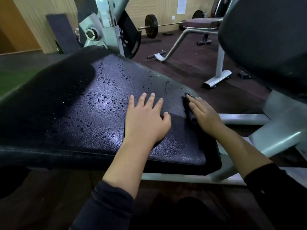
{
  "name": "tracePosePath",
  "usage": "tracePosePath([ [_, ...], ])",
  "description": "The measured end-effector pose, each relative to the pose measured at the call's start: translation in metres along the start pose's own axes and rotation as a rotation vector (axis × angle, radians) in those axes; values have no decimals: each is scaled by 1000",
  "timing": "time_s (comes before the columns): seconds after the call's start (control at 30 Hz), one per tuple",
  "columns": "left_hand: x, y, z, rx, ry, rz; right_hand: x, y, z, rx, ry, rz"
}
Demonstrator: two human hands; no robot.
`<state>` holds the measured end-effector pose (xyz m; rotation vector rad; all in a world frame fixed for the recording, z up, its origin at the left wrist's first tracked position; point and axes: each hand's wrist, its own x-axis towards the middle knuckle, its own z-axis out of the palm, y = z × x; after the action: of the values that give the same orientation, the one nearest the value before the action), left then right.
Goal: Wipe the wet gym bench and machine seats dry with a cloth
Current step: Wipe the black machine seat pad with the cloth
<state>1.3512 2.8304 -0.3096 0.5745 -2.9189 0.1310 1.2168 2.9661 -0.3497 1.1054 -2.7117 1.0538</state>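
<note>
Black pad (103, 103), droplets left of both hands. Right hand (205, 116) fingers flat pressing dark cloth (191, 112); left hand (146, 118) flat, empty.

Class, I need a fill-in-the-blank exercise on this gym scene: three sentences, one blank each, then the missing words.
1. The left hand lies flat on the ____.
2. The right hand presses a dark ____ against the pad's right edge.
3. Beads of ____ cover the pad ahead of the fingers.

Missing words: bench pad; cloth; water

Both hands on bench (93, 113); cloth (191, 113) under right hand (205, 116).
</note>
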Motion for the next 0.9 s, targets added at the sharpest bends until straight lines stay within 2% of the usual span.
tracePosePath([
  [0.1,1,0,0,-7,3,2,-22,1,5,-74,46,-26],
  [0.23,2,0,1,-9,12,-9,-19,-8,15,-60,-2,24],
  [0.37,3,2,1,-24,36,-11,-2,-30,18,-78,-67,-118],
  [0.57,5,2,2,-25,54,-30,6,-34,18,-65,-68,-215],
  [0.8,8,2,6,-35,104,-63,101,-24,27,-21,-141,-139],
  [0.9,8,3,6,-40,103,-64,140,4,23,53,-148,-20],
])
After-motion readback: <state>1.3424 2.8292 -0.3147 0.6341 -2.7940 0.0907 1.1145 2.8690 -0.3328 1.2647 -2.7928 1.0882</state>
